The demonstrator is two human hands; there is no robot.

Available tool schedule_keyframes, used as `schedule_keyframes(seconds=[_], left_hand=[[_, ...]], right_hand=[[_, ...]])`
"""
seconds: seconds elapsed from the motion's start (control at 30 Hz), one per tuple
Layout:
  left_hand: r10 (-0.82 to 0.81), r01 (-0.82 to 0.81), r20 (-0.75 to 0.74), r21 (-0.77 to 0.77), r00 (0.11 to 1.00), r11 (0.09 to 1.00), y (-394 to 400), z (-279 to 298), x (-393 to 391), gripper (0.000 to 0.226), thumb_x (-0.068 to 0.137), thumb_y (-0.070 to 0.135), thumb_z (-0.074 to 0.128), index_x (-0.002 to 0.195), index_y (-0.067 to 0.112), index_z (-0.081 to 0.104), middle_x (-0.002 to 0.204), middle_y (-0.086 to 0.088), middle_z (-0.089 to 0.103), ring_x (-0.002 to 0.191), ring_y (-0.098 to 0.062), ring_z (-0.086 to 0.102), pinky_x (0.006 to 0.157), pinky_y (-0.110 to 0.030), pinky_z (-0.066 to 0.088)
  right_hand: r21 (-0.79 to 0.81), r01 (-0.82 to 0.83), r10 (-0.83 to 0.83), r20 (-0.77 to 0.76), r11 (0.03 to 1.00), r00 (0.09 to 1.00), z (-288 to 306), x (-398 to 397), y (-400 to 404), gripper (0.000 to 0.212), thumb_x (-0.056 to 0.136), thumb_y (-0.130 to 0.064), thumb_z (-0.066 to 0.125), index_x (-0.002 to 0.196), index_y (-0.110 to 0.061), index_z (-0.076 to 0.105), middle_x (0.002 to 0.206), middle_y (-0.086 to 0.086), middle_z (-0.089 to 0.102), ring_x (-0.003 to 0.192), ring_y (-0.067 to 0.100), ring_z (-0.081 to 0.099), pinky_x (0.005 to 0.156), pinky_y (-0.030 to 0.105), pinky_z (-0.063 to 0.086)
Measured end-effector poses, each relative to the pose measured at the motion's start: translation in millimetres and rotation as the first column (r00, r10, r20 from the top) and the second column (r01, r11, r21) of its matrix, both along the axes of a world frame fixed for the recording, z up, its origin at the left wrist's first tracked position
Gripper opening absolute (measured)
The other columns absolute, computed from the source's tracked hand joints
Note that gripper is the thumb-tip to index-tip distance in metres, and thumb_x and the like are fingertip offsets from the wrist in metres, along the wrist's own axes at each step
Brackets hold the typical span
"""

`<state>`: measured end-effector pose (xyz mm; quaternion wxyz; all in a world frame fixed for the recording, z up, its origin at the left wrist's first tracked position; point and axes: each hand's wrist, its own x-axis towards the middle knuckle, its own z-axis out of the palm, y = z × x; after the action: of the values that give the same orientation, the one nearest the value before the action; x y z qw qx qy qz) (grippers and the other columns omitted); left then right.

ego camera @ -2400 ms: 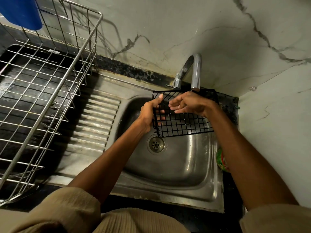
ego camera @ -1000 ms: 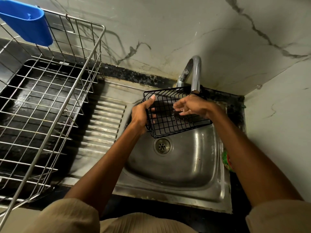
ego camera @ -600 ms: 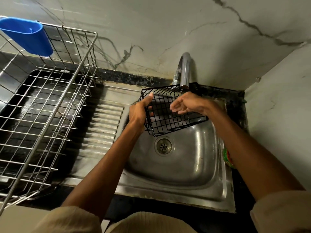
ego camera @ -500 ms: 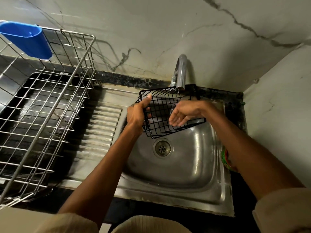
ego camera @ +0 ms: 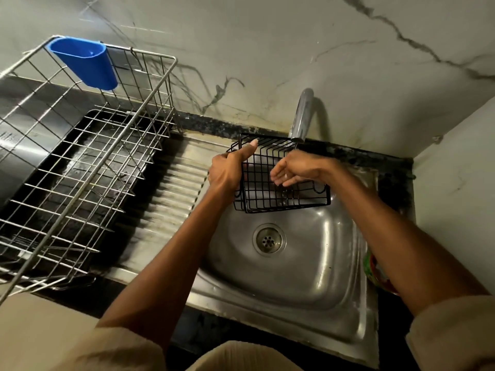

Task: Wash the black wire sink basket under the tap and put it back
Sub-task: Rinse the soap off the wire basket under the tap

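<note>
Over the far edge of the sink (ego camera: 345,311), just under the tap (ego camera: 301,116), one black wire basket (ego camera: 278,199) is held in the air, above the bowl and not touching it. Its long axis runs left to right and it is tilted, so the open side faces the person and the near edge hangs lower. It is a shallow rectangle of thin black wires in a square grid, with low walls of close bars; its far rim is close to the spout. The left hand (ego camera: 227,171) grips the left end, thumb along the top rim, fingers curled around the wall. The right hand (ego camera: 293,170) is inside the basket with fingers loose and a little spread, holding nothing; I cannot tell if they touch the grid. One drain (ego camera: 268,238) lies in the bowl below the basket. At the left edge of the counter stands one steel rack (ego camera: 80,167), with one blue cup (ego camera: 87,61) hung on its far rim.
</note>
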<state>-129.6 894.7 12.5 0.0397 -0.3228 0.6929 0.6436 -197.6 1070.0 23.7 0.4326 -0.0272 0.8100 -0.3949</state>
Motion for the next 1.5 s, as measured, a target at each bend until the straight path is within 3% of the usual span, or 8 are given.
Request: schedule_keyframes(seconds=[0.17,0.33,0.5,0.67,0.9,1.1,1.3,1.5], left_hand=[[-0.01,0.01,0.015,-0.038,1.0,0.999,1.9,6.4,-1.8,0.107,0.038,0.092,0.069,0.12,0.025,0.072,0.108,-0.005,0.074,0.097,-0.031,0.07,0.092,-0.049,0.057],[0.004,-0.003,0.036,-0.037,0.999,0.999,0.7,6.3,-3.5,0.112,0.036,0.09,0.07,0.126,0.023,0.068,0.114,-0.007,0.071,0.1,-0.034,0.068,0.093,-0.052,0.055],[0.021,-0.019,0.052,-0.036,0.998,0.999,-2.4,3.3,-3.3,0.119,0.03,0.093,0.069,0.125,0.022,0.067,0.114,-0.009,0.071,0.102,-0.035,0.068,0.093,-0.054,0.055],[0.0,0.003,0.081,-0.029,0.997,1.0,-4.0,0.9,-1.5,0.123,0.024,0.095,0.068,0.122,0.019,0.066,0.109,-0.008,0.072,0.096,-0.034,0.069,0.09,-0.052,0.056],[-0.039,0.044,0.071,-0.082,0.997,0.996,-4.6,3.4,3.9,0.12,0.032,0.096,0.065,0.128,0.024,0.067,0.116,-0.008,0.071,0.099,-0.033,0.068,0.092,-0.049,0.055],[-0.006,0.013,0.077,-0.089,0.997,0.996,-8.5,7.7,8.6,0.117,0.034,0.094,0.067,0.127,0.023,0.068,0.114,-0.008,0.072,0.098,-0.033,0.069,0.091,-0.048,0.056],[0.061,-0.053,0.079,-0.102,0.995,0.993,-16.1,12.8,14.3,0.114,0.038,0.092,0.065,0.127,0.021,0.066,0.112,-0.008,0.071,0.097,-0.032,0.068,0.09,-0.047,0.055],[0.088,-0.082,0.084,-0.071,0.993,0.994,-19.9,14.5,18.5,0.114,0.036,0.092,0.065,0.125,0.02,0.066,0.112,-0.009,0.071,0.098,-0.032,0.068,0.09,-0.048,0.055]], right_hand=[[-0.004,-0.13,0.129,0.132,0.992,0.983,-0.4,4.9,2.6,0.039,0.103,-0.002,0.028,0.119,0.007,0.062,0.116,0.021,0.069,0.107,0.028,0.069,0.09,0.034,0.058],[-0.074,0.109,-0.114,-0.065,0.991,0.991,-4.6,-6.2,2.5,0.039,0.099,0.002,0.03,0.117,0.003,0.064,0.122,0.017,0.065,0.112,0.025,0.065,0.099,0.039,0.053],[0.036,-0.195,0.189,0.136,0.98,0.973,-8.2,-5.4,7.0,0.04,0.093,0.015,0.036,0.119,0.004,0.063,0.12,0.019,0.067,0.109,0.026,0.068,0.096,0.038,0.055],[-0.108,0.134,-0.142,-0.069,0.985,0.987,-12.1,-14.7,4.5,0.046,0.089,0.015,0.034,0.12,-0.001,0.064,0.127,0.013,0.062,0.119,0.023,0.061,0.087,0.028,0.057],[0.075,-0.224,0.21,0.166,0.972,0.964,-10.7,0.7,11.3,0.04,0.098,0.007,0.03,0.118,0.004,0.064,0.119,0.02,0.068,0.107,0.027,0.069,0.097,0.04,0.055],[-0.084,0.178,-0.187,-0.114,0.98,0.976,-10.9,-5.2,1.2,0.038,0.096,0.007,0.035,0.123,0.003,0.062,0.13,0.019,0.061,0.122,0.028,0.06,0.1,0.038,0.053],[0.088,-0.171,0.156,0.152,0.981,0.976,-8.0,4.6,1.7,0.041,0.096,0.012,0.028,0.117,0.006,0.063,0.121,0.024,0.066,0.11,0.031,0.067,0.097,0.042,0.055],[-0.093,0.185,-0.193,-0.079,0.978,0.978,-9.1,-4.2,-7.6,0.048,0.089,0.018,0.034,0.127,0.003,0.059,0.135,0.019,0.058,0.126,0.027,0.057,0.1,0.036,0.052]])
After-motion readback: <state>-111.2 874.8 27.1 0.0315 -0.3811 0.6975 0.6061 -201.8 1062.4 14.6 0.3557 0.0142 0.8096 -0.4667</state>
